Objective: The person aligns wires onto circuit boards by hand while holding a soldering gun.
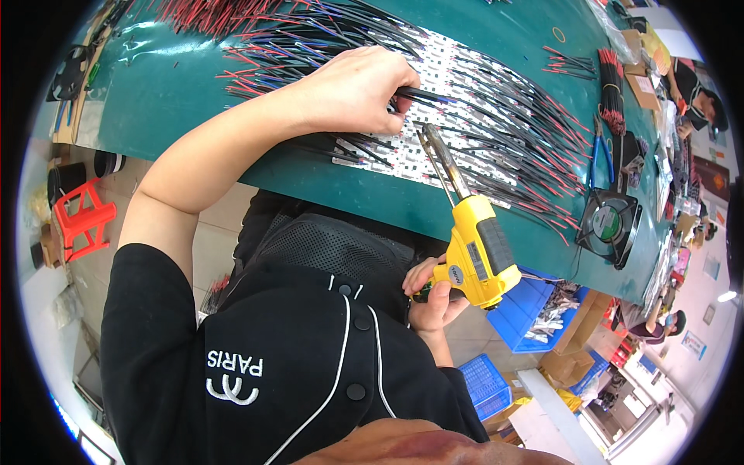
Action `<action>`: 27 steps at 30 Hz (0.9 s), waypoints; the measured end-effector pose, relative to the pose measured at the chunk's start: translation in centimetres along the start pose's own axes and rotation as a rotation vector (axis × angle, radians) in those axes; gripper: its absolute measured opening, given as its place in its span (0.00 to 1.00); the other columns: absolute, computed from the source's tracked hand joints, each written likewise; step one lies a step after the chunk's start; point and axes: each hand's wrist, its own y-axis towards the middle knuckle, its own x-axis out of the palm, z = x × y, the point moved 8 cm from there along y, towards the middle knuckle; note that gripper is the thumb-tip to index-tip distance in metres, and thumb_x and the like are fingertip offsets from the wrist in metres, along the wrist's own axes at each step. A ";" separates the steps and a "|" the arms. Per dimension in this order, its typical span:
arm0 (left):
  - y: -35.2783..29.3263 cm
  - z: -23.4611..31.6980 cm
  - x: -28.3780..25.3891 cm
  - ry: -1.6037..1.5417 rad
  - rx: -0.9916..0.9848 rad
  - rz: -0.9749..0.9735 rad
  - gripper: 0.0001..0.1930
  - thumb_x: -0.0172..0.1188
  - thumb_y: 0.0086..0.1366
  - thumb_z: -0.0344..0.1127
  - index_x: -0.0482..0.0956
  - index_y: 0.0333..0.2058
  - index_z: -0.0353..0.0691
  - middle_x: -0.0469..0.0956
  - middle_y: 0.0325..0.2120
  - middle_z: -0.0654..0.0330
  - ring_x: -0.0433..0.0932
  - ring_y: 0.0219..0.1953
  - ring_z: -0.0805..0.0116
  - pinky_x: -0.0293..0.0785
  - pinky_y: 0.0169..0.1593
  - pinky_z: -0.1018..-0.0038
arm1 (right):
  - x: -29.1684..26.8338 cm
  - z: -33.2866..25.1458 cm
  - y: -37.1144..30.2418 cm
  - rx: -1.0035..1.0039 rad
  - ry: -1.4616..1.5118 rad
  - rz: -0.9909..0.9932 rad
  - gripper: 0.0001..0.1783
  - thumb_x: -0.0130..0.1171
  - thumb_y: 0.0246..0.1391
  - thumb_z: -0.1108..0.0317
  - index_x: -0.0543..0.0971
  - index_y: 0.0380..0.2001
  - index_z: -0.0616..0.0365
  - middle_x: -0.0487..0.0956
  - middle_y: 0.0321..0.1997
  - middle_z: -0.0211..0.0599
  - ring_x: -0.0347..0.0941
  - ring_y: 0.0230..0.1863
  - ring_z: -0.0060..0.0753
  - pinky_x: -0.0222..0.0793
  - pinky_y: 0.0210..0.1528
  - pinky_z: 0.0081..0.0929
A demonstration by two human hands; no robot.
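Note:
My right hand (pixel 434 298) is wrapped round the grip of a yellow and black soldering gun (pixel 480 256). Its metal barrel and thin feed tube point up and away from me, and the tip ends just beside the left fingertips. With fingers pinched together, my left hand (pixel 360 89) holds a black wire (pixel 426 94) above the white circuit boards (pixel 415 159). The boards lie in rows on the green bench, with many black and red wires (pixel 535 147) running off both sides. The left fingers hide the end of the held wire.
On the green bench (pixel 201 143), a bundle of red and black wires (pixel 611 89), blue-handled pliers (pixel 601 155) and a black fan (pixel 610 225) are at the right. Blue bins (pixel 511 318) stand below the right edge. A red stool (pixel 81 221) is on the left.

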 end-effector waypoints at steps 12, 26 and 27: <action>-0.4 0.3 0.3 0.087 -0.014 0.003 0.18 0.63 0.41 0.31 0.76 0.34 0.32 0.76 0.29 0.53 0.74 0.36 0.55 0.69 0.43 0.67 | 0.4 0.4 0.2 0.049 -0.026 -0.001 0.26 0.56 0.53 0.55 0.63 0.43 0.67 0.66 0.14 0.35 0.60 0.13 0.24 0.58 0.15 0.20; -0.7 0.2 0.2 0.120 -0.012 -0.005 0.20 0.64 0.41 0.33 0.76 0.36 0.33 0.75 0.32 0.53 0.73 0.38 0.55 0.69 0.45 0.67 | 0.3 -0.3 0.3 0.013 -0.021 0.033 0.42 0.57 0.51 0.47 0.56 0.53 0.74 0.66 0.13 0.31 0.61 0.11 0.22 0.58 0.15 0.18; -0.5 0.5 0.0 0.116 -0.003 -0.005 0.20 0.64 0.41 0.33 0.76 0.36 0.33 0.75 0.32 0.53 0.73 0.38 0.55 0.69 0.45 0.67 | 0.2 -0.6 0.3 0.008 -0.026 0.039 0.42 0.57 0.51 0.47 0.56 0.53 0.74 0.66 0.13 0.31 0.61 0.11 0.22 0.58 0.15 0.18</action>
